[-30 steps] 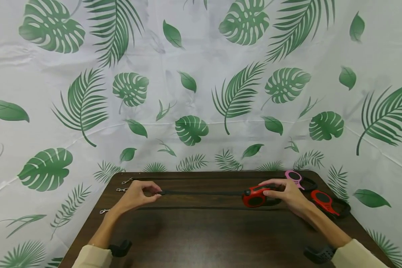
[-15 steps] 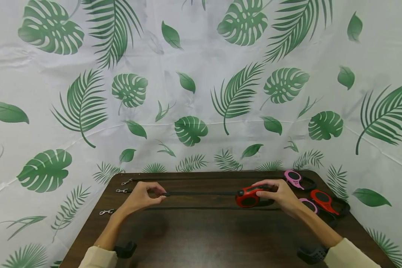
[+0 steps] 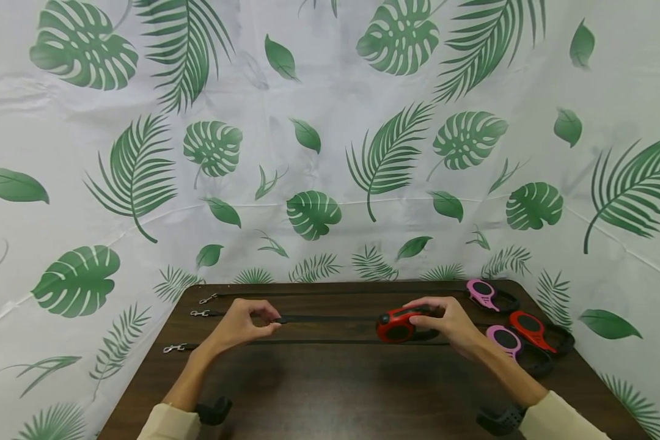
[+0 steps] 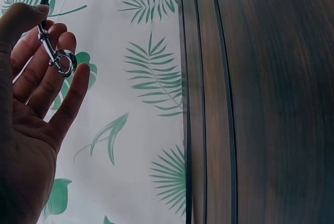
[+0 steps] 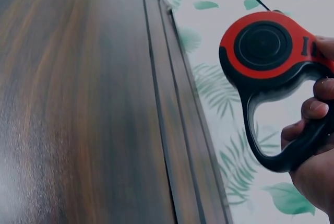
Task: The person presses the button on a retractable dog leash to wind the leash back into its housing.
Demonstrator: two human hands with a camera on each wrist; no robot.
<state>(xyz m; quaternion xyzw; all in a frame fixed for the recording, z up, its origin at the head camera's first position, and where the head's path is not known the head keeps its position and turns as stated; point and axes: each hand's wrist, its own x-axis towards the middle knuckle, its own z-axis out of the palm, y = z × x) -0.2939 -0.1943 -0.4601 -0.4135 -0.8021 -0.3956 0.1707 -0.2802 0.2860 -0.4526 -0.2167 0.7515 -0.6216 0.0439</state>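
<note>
In my right hand [image 3: 440, 319] I grip a red and black retractable dog leash [image 5: 263, 44] by its handle, above the table. Its thin black strap [image 3: 330, 319] runs leftward through the air to my left hand [image 3: 249, 321]. There the thumb and fingers pinch the strap's end, beside a silver snap hook [image 4: 63, 62] that hangs over the fingers in the left wrist view. Between the two hands the strap looks straight.
On the dark wooden table [image 3: 330, 391] lie a pink leash [image 3: 481, 293], a second pink leash [image 3: 503, 339] and a red leash [image 3: 530, 329] at the right. Their straps stretch left to snap hooks [image 3: 174, 348]. A leaf-print cloth [image 3: 330, 153] hangs behind.
My right hand has moved left with the red leash, uncovering a pink leash on the table. My left hand has shifted slightly right, so the strap between them is shorter.
</note>
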